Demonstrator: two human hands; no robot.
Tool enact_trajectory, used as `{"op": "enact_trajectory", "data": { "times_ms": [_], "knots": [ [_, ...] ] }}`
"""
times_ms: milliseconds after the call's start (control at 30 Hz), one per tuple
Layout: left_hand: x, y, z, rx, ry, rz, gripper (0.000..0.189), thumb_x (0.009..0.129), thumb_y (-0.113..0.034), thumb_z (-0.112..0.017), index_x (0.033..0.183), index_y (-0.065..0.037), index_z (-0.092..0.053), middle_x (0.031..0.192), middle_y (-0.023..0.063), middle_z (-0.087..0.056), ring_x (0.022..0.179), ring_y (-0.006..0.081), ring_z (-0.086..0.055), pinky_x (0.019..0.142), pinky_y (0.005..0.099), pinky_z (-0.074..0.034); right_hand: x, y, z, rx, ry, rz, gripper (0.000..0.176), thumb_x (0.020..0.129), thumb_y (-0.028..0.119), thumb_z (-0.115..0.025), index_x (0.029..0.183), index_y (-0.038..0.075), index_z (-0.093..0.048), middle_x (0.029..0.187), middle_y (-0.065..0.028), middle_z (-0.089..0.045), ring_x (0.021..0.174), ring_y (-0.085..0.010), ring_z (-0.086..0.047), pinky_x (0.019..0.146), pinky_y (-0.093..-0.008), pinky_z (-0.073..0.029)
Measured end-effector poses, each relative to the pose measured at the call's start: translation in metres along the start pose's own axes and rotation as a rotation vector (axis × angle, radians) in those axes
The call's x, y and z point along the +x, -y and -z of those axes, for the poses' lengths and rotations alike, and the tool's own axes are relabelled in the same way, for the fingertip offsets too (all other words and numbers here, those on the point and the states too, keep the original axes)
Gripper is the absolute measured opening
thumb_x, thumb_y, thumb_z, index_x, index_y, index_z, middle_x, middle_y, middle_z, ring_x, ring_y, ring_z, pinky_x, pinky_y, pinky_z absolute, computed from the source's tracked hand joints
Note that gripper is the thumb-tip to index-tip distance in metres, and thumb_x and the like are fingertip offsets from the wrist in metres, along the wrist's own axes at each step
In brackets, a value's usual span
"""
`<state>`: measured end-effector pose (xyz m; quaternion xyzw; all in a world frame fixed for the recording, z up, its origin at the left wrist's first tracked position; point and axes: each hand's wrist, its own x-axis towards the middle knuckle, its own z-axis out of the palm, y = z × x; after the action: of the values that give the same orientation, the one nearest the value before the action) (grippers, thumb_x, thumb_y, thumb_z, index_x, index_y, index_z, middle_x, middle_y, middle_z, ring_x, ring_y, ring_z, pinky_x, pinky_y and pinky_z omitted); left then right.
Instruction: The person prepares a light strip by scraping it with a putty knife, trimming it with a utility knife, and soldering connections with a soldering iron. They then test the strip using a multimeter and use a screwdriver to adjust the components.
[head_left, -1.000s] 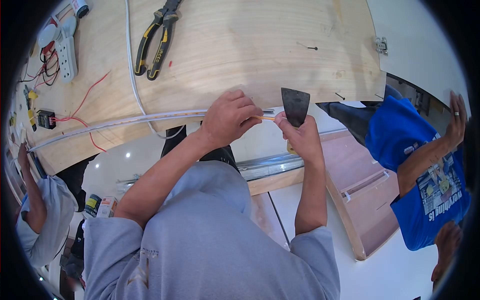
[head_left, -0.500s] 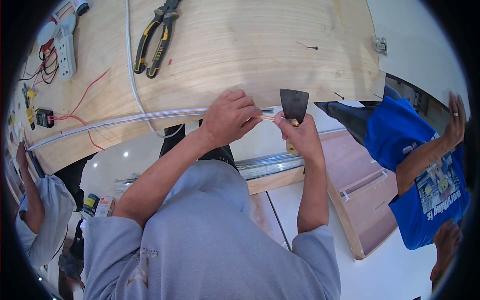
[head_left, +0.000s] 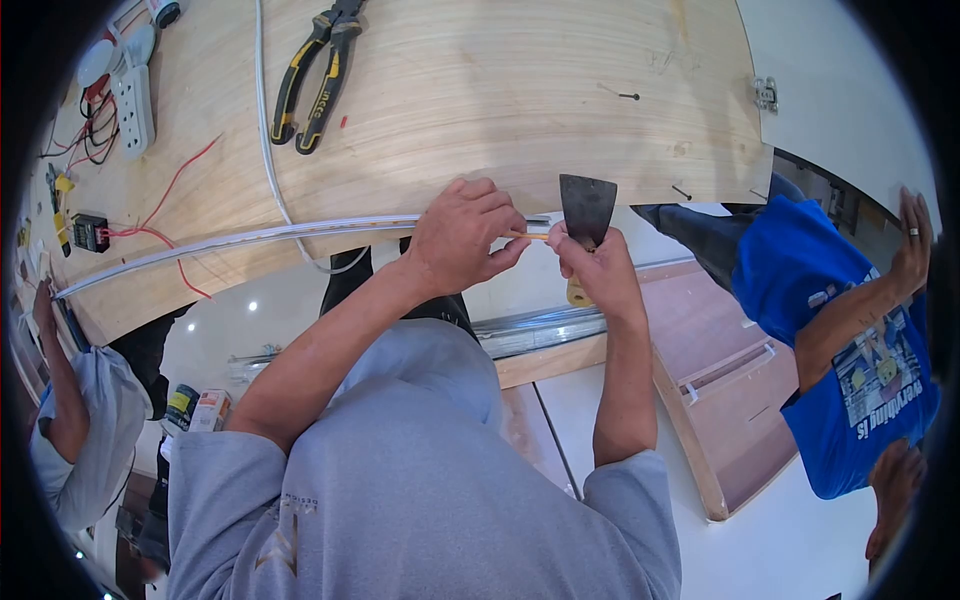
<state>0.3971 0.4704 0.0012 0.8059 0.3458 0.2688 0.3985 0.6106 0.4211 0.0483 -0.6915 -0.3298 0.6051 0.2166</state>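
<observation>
A long, slightly bowed metal channel [head_left: 200, 258] runs along the table's near edge, with a yellow-orange LED strip [head_left: 537, 236] along it. My left hand [head_left: 462, 238] is closed over the channel near its right end, thumb and forefinger pinching the LED strip. My right hand [head_left: 603, 272] grips a putty knife [head_left: 588, 208], its wide dark blade pointing away from me and its pale handle partly hidden in the palm. The right thumb and forefinger also meet the strip's end; their exact contact is hidden.
On the wooden table [head_left: 480, 90] lie black-and-yellow pliers [head_left: 315, 75], a grey cable [head_left: 268, 150], red wires [head_left: 180, 185], a power strip [head_left: 135, 110] and screws [head_left: 628, 97]. A person in blue [head_left: 850, 340] stands right; another person [head_left: 85, 430] touches the channel's left end.
My left thumb and fingertips have shifted slightly along the strip. The putty knife has moved very little, and both hands stay in nearly the same place.
</observation>
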Motion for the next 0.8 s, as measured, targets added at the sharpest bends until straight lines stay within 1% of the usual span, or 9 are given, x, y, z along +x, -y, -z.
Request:
{"op": "enact_trajectory", "data": {
  "times_ms": [100,200,300,400,500,600,700,800],
  "knots": [
    [0.0,0.0,0.001,0.008,0.031,0.031,0.013,0.08,-0.02,-0.079,0.083,-0.012,-0.069,0.081,0.0007,-0.062,0.086,0.0201,-0.058,0.078,0.0352,-0.044,0.003,-0.002,0.0,0.002,0.007,-0.003,0.023,0.091,0.026,-0.074,0.088,0.003,-0.071,0.065,0.0031,-0.058,0.058,-0.0051,-0.054,0.053,-0.0248,-0.041],
    [0.0,0.002,0.003,-0.02,0.008,-0.007,0.012,0.08,-0.018,-0.078,0.086,-0.012,-0.069,0.083,0.0009,-0.063,0.087,0.0203,-0.059,0.079,0.0356,-0.045,0.002,-0.001,0.001,0.026,-0.002,0.002,0.023,0.091,0.025,-0.073,0.086,0.003,-0.071,0.064,0.0034,-0.057,0.058,-0.0052,-0.053,0.053,-0.0247,-0.04],
    [-0.001,0.002,0.003,-0.042,-0.018,-0.007,0.013,0.08,-0.016,-0.078,0.09,-0.012,-0.07,0.084,0.001,-0.063,0.087,0.0205,-0.059,0.077,0.0358,-0.045,0.002,-0.002,0.001,0.042,0.005,0.004,0.021,0.092,0.024,-0.072,0.086,0.003,-0.07,0.064,0.0034,-0.057,0.059,-0.0053,-0.053,0.053,-0.0249,-0.04],
    [-0.002,0.005,0.003,-0.044,-0.048,-0.067,0.017,0.078,-0.013,-0.08,0.092,-0.011,-0.071,0.086,0.0019,-0.065,0.084,0.0224,-0.059,0.073,0.0365,-0.046,0.003,-0.004,0.002,0.039,0.015,0.012,0.02,0.092,0.023,-0.072,0.087,0.003,-0.071,0.066,0.0034,-0.058,0.059,-0.0053,-0.053,0.053,-0.025,-0.041],
    [-0.002,0.005,0.003,0.002,-0.032,-0.093,0.018,0.078,-0.012,-0.08,0.094,-0.011,-0.072,0.088,0.0025,-0.065,0.085,0.0229,-0.06,0.074,0.0368,-0.048,0.002,-0.004,0.002,0.077,0.023,0.01,0.018,0.092,0.021,-0.072,0.088,0.003,-0.07,0.067,0.0032,-0.058,0.059,-0.0053,-0.053,0.054,-0.0253,-0.043],
    [-0.002,0.006,0.003,-0.025,-0.037,-0.105,0.019,0.079,-0.011,-0.079,0.096,-0.009,-0.071,0.095,0.0045,-0.064,0.089,0.0242,-0.061,0.076,0.037,-0.05,0.002,-0.005,0.003,0.076,0.009,0.008,0.02,0.092,0.022,-0.073,0.09,0.002,-0.07,0.068,0.0031,-0.059,0.058,-0.0051,-0.053,0.054,-0.0251,-0.043],
    [0.0,0.001,0.01,-0.121,-0.038,0.008,0.022,0.079,-0.01,-0.08,0.099,-0.006,-0.071,0.102,0.0067,-0.063,0.092,0.0262,-0.061,0.079,0.0379,-0.051,0.001,-0.003,0.004,-0.05,-0.038,0.049,0.018,0.092,0.018,-0.075,0.094,0.001,-0.071,0.073,0.0003,-0.065,0.065,-0.0073,-0.059,0.062,-0.0259,-0.049],
    [-0.003,-0.002,0.015,-0.077,-0.027,0.057,0.028,0.077,-0.009,-0.081,0.102,-0.005,-0.07,0.106,0.0082,-0.062,0.093,0.028,-0.06,0.078,0.0386,-0.051,0.002,-0.014,-0.003,-0.105,-0.138,0.199,0.015,0.091,0.012,-0.076,0.099,0.001,-0.07,0.083,-0.0031,-0.071,0.075,-0.0098,-0.064,0.073,-0.0271,-0.052]
  ]
}}
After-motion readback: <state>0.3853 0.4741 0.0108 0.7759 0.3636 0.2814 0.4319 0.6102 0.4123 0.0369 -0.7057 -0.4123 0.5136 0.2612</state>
